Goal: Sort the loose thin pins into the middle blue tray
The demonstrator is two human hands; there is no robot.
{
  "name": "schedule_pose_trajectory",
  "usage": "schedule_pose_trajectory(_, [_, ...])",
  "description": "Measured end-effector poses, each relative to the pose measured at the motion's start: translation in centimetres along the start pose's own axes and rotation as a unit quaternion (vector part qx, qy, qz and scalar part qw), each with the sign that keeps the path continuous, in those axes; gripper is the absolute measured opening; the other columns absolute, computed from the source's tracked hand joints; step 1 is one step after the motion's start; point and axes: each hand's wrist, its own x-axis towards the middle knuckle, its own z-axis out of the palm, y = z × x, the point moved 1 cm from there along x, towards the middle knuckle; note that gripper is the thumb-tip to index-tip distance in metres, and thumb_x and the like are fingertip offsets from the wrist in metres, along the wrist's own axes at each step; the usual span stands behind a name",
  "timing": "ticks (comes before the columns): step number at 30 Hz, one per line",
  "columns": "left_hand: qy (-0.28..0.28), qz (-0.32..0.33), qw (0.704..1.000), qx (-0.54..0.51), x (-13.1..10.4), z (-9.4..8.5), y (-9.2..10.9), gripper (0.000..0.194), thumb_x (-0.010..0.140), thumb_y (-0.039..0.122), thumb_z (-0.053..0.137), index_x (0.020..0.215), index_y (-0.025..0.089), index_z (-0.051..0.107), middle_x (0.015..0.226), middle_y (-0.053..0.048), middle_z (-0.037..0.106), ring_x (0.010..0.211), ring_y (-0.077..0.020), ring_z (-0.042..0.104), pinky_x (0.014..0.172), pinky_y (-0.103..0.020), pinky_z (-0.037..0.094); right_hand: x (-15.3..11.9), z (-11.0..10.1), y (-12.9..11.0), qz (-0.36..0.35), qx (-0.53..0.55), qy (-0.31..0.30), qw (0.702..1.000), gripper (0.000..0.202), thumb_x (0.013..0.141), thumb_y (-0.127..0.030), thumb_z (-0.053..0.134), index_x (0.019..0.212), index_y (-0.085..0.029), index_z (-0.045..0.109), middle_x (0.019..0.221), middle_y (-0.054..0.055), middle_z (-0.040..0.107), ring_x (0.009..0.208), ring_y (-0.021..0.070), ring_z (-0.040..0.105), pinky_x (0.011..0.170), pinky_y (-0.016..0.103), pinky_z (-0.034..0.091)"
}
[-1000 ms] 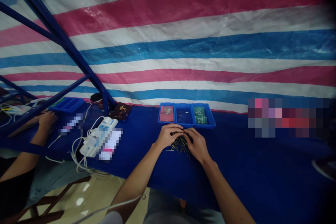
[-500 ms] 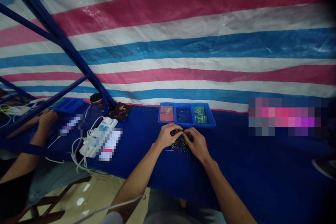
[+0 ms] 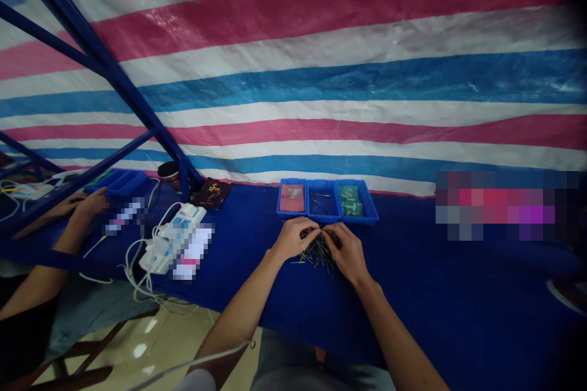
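Note:
A loose pile of thin metal pins (image 3: pixel 317 253), perhaps screws or nails, lies on the blue tabletop between my hands. My left hand (image 3: pixel 296 238) is closed in a pinch over the pile's left side. From the right, my right hand (image 3: pixel 343 247) pinches too, its fingertips almost meeting the left ones. Whatever sits between the fingertips is too small to name. Just beyond stands a blue three-part tray (image 3: pixel 323 218). Its left part holds a pink piece (image 3: pixel 292 197), the middle a few thin metal pieces (image 3: pixel 320 201), and the right a green piece with small clear bags (image 3: pixel 351 200).
To the left are a white power strip (image 3: pixel 172 238) with tangled cables, a dark packet (image 3: pixel 211 193) and a dark cup (image 3: pixel 169 174). Blue metal bars (image 3: pixel 110 70) cross there. Behind them, a co-worker's hand (image 3: pixel 92 203) is near another blue tray (image 3: pixel 121 182). Striped sheeting backs the table.
My two hands stay pinched together over the pile with barely any shift. The co-worker's near hand has moved slightly right, toward their tray.

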Motion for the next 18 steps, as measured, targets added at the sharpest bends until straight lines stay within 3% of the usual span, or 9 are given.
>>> schedule_pose_trajectory(9, [-0.007,0.004,1.0,-0.006,0.04,-0.04,0.02,0.025,0.097,0.032,0.054,0.095,0.016,0.073,0.092,-0.007,0.072,0.078,-0.0158,0.065,0.073,-0.025,0.05,0.02,0.04,0.01,-0.005,0.015,-0.013,1.0,0.022,0.1,-0.034,0.046,0.102,-0.023,0.065,0.098,0.007,0.067,0.086,0.0204,0.064,0.075,0.031,0.048])
schedule_pose_trajectory(18, [0.003,0.018,1.0,-0.014,0.07,0.22,-0.08,0.025,0.096,0.033,0.057,0.092,0.016,0.075,0.094,-0.008,0.073,0.084,-0.0169,0.067,0.08,-0.027,0.051,-0.1,0.13,0.26,-0.001,-0.043,-0.035,0.998,0.035,0.104,-0.038,0.036,0.081,-0.022,0.057,0.074,0.002,0.059,0.067,0.0161,0.056,0.066,0.027,0.042])
